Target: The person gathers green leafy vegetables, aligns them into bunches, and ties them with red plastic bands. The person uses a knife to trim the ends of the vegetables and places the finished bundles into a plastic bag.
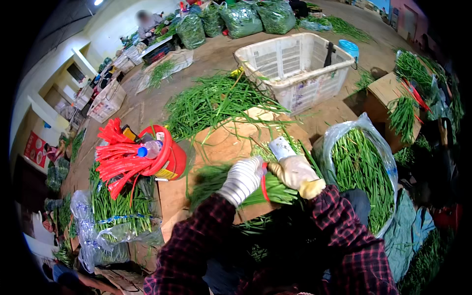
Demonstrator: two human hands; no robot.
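Observation:
A bundle of long green stalks [282,188] lies across the wooden board [177,199], its leafy end blurred. Around it runs a red plastic tie [264,188]. My left hand [243,179], in a white striped glove, grips the tie at the bundle's top. Just to its right is my right hand [295,173], in a cream glove, with a flat metal blade [281,148] projecting from it; its fingers are close to the tie, but whether they pinch it cannot be told. Loose green stalks [221,99] are heaped at the board's far side, and small cut pieces [261,149] lie near the blade.
A red bucket [173,158] holds red ties [121,158] and a plastic bottle [152,148]. Stalks fill a plastic bag [391,166] at right and another at left. Beyond stand a white crate [291,90], a blue bucket [348,48] and stuffed bags [241,20]. Another person [147,27] sits far back.

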